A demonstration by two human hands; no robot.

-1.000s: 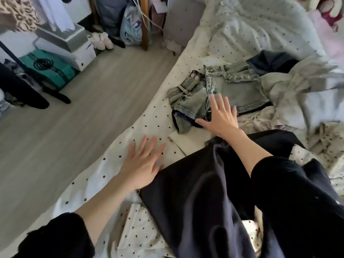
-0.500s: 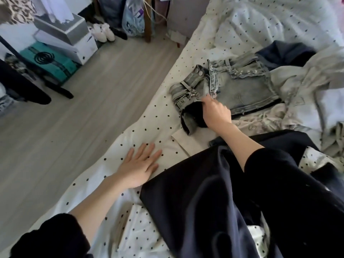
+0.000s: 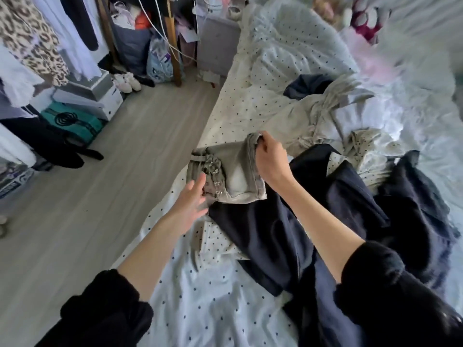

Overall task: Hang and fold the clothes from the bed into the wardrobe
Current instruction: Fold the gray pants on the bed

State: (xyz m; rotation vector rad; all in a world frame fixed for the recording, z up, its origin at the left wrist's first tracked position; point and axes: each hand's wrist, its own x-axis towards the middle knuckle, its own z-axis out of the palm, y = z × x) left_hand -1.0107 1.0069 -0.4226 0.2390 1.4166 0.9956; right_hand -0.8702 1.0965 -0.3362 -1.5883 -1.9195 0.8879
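Below the gripping right hand (image 3: 271,162), folded denim shorts (image 3: 233,171), dangling.

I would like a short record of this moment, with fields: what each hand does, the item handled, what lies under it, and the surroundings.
right hand: right hand grips the folded edge of the denim shorts
left hand: left hand open, fingers touching the shorts' lower corner
under it: dark garment on the dotted sheet
surroundings: hanging clothes, shoes on the floor

Right hand (image 3: 271,162) pinches the folded denim shorts (image 3: 231,171) — left hand (image 3: 193,205) open-fingered beneath them, over the bed (image 3: 225,309).
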